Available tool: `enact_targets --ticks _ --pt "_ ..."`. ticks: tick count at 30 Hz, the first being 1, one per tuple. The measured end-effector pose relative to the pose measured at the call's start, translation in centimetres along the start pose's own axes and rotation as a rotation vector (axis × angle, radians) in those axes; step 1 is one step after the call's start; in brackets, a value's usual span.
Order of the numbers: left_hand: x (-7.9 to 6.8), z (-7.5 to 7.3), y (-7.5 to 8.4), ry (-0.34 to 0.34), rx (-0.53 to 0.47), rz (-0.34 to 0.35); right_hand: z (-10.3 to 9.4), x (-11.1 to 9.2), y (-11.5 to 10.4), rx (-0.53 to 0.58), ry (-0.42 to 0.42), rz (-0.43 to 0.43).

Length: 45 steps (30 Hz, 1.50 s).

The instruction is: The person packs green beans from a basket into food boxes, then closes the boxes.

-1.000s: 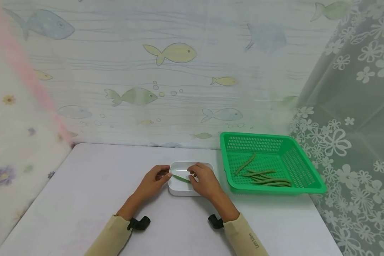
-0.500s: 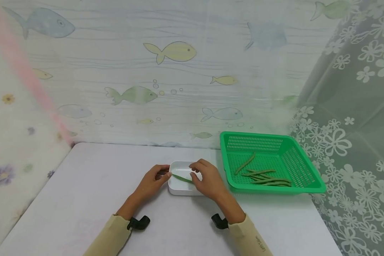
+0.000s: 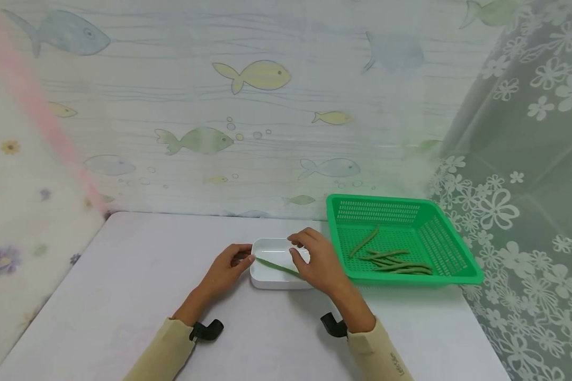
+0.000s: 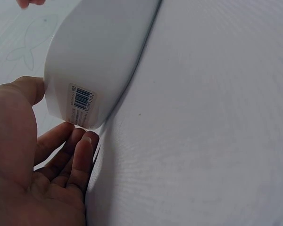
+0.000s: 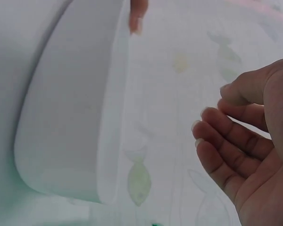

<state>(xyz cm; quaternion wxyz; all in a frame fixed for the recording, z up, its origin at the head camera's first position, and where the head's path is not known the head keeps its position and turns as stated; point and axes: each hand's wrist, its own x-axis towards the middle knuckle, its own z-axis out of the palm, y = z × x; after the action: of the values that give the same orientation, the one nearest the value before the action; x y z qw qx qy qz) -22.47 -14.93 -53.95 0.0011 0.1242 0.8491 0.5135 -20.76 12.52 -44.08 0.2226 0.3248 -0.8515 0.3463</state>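
Observation:
A white rectangular dish (image 3: 273, 282) stands on the table, and one green bean (image 3: 277, 266) lies slantwise in it. My left hand (image 3: 225, 271) holds the dish's left end, thumb at the rim and curved fingers against the lower side, beside a barcode label (image 4: 80, 101). The bean's left tip lies close to that thumb; whether they touch I cannot tell. Above the dish's right end hovers my right hand (image 3: 321, 262), fingers loosely bent. Nothing shows between its thumb and fingers (image 5: 236, 146) in the right wrist view. It hides the dish's right corner.
To the right, a green perforated basket (image 3: 395, 228) holds several green beans (image 3: 400, 263), mostly bunched near its front. Its left wall is close to my right hand. A fish-print curtain (image 3: 195, 174) hangs behind the white table (image 3: 162, 248).
My right hand has drawn back to the right and slightly up, uncovering more of the bean in the dish. My left hand has stayed at the dish's left end.

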Motion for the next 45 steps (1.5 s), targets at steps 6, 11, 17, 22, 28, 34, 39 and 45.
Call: enact_targets --ticks 6,11,17,22,28,34,39,45 --pt "0.0 -0.2 0.1 -0.005 -0.014 -0.015 -1.5 0.0 0.4 0.001 0.061 -0.014" --pt "0.1 -0.2 0.1 -0.01 -0.013 -0.012 -3.1 -0.1 0.9 -0.031 0.098 0.023" --pt "0.1 -0.2 0.1 -0.008 -0.007 -0.013 -4.9 -0.2 1.1 -0.068 0.094 0.098" --pt "0.2 -0.2 0.0 -0.006 -0.007 -0.016 -6.0 -0.4 1.9 -0.086 0.104 0.13" --pt "0.2 -0.1 0.0 -0.005 -0.015 -0.02 -7.0 -1.1 3.3 -0.078 0.107 0.165" --pt "0.0 0.0 0.1 -0.001 0.002 -0.017 -7.7 -1.8 4.5 -0.095 0.122 0.193" --pt "-0.2 0.0 0.2 0.005 0.007 -0.013 -8.3 -2.3 5.7 -0.113 0.114 0.224" --pt "-0.2 0.1 0.1 0.0 -0.01 -0.027 -9.2 -2.8 6.8 -0.148 0.097 0.244"
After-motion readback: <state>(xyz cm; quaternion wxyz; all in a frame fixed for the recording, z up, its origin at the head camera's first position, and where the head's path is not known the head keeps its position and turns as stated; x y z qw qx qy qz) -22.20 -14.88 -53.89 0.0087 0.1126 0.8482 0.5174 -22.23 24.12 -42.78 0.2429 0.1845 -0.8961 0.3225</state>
